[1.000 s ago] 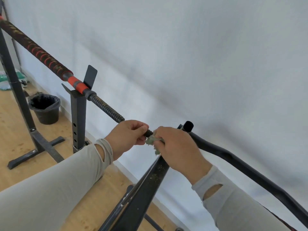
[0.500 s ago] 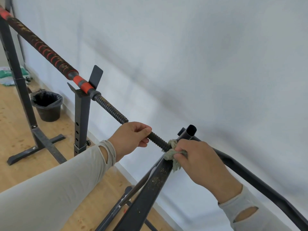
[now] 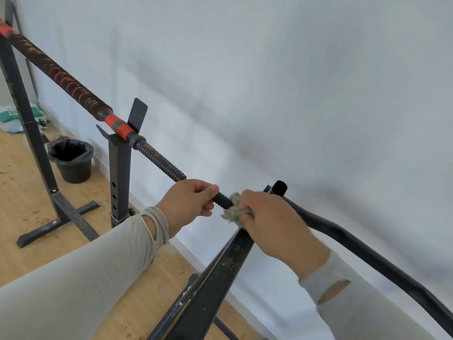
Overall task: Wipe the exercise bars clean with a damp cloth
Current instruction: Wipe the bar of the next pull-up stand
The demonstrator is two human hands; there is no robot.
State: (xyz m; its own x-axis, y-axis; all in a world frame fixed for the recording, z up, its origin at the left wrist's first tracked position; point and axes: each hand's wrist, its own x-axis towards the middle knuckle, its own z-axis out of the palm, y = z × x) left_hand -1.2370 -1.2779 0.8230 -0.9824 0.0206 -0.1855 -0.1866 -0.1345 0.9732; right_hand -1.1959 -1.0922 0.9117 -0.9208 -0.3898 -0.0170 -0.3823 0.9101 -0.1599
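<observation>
**Two hands at the bar's threaded end, cloth bunched in the right**

The floor is pale wood with darker flecks, and it meets a plain white wall that fills most of the view. A black bin with a dark liner stands on the floor close to the wall. Behind it, at the left edge, lies a green and white bag, partly blocked by a black post whose cross-shaped foot rests on the wood.

The bar runs from the upper left down toward the middle. Its long section is black with red spiral wrap, then comes a short orange sleeve, then a ribbed black thread. It rests in the forked top of a square stand with holes down one face.

The left hand has its fingers curled shut around the thread near the bar's end. Just beside it, the right hand has its fingers closed on a crumpled grey-green cloth, which is pressed against the tip of the thread. Both forearms wear light grey sleeves with a slit at the wrist.

Under the right hand a dark frame, speckled with dust, rises from the bottom edge. A curved black tube with an open end runs off toward the lower right.

The very end of the bar is hidden by the cloth and right hand. How the frame and tube join cannot be told. The bar's far end is cut off at the left edge, and the print on the bag is too small to read.
</observation>
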